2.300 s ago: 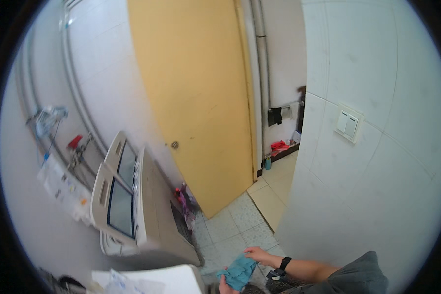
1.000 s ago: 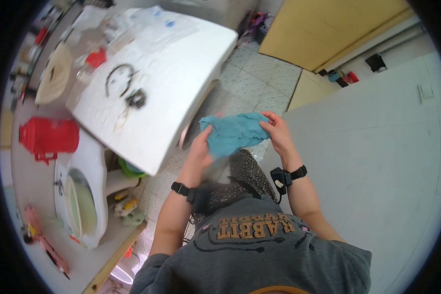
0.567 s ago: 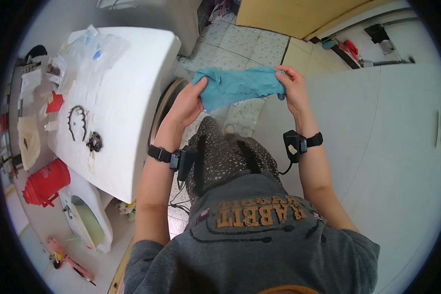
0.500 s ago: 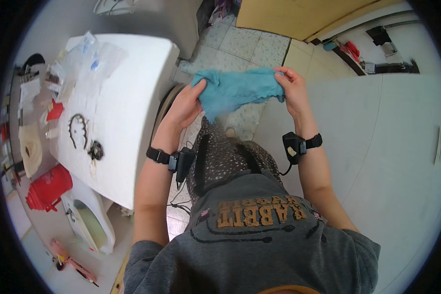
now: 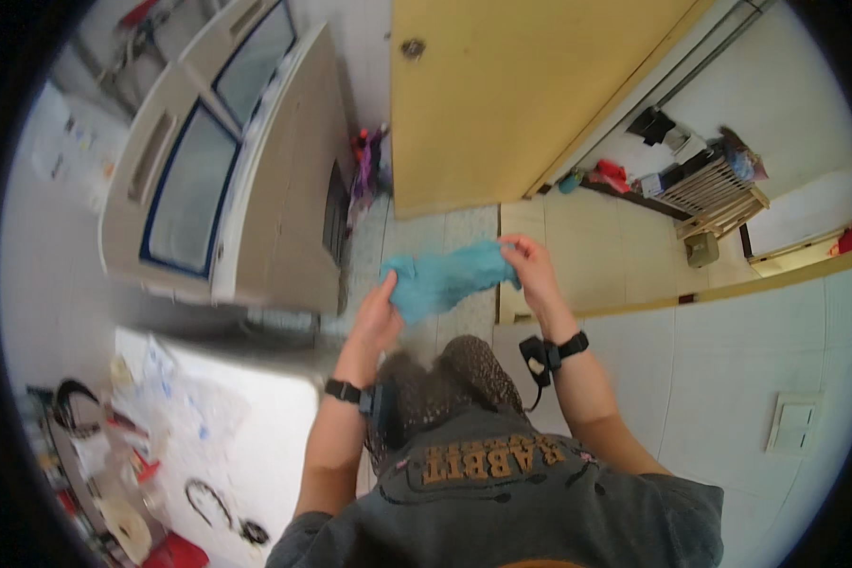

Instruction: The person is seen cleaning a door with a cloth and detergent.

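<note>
Stretching soft, creased teal fabric (image 5: 452,276) between two hands, over patterned floor tiles. Left hand (image 5: 377,320) pinches the near-left end, thumb on top, its other fingers mostly hidden; right hand (image 5: 532,267) grips the upper right corner. Good handling here likely means even tension, thumbs near the corners — lower edge looks uneven, so levelling both ends should help. Rounded white tabletop (image 5: 292,402) sits below-left of the grip, boxy beige washing machine (image 5: 298,189) beyond-left — best clear of both.

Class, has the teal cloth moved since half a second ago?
Yes: the teal cloth has moved forward, from beside the white table to beyond its far edge, nearer the yellow door.
</note>
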Demonstrator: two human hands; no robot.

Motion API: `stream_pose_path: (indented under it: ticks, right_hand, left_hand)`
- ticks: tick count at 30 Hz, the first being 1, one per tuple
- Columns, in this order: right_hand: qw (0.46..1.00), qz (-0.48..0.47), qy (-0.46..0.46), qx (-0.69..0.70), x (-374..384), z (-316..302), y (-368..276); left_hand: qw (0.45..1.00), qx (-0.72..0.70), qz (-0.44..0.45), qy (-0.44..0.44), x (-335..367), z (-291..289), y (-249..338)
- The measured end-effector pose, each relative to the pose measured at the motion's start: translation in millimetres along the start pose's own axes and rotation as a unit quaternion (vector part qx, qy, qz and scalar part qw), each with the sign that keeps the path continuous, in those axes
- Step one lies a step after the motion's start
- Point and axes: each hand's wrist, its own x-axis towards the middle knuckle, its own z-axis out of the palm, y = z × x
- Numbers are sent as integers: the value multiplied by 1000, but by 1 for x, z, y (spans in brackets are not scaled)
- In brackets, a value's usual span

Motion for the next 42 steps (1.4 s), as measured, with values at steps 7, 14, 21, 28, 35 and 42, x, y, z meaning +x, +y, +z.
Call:
stream_pose_path:
  ticks: [7, 14, 21, 28, 35, 42]
  right_hand:
    - [999, 12, 30, 1, 97, -13, -1]
    - [997, 7, -57, -51, 235, -40, -47]
    - [994, -75, -74, -37, 320, -87, -27]
    - [904, 134, -291, 281, 285, -117, -95]
    - [932, 64, -257, 247, 288, -120, -107]
    - [978, -69, -148, 128, 290, -147, -135]
  left_hand:
    - [1000, -20, 3, 14, 100, 20, 32]
    - [990, -73, 84, 82, 188, 76, 59]
    - [969, 144, 159, 126, 285, 163, 72]
    - [675, 643, 329, -153, 356, 213, 32]
    - [759, 604, 149, -193, 365, 239, 71]
    - [860, 378, 299, -167, 335, 241, 89]
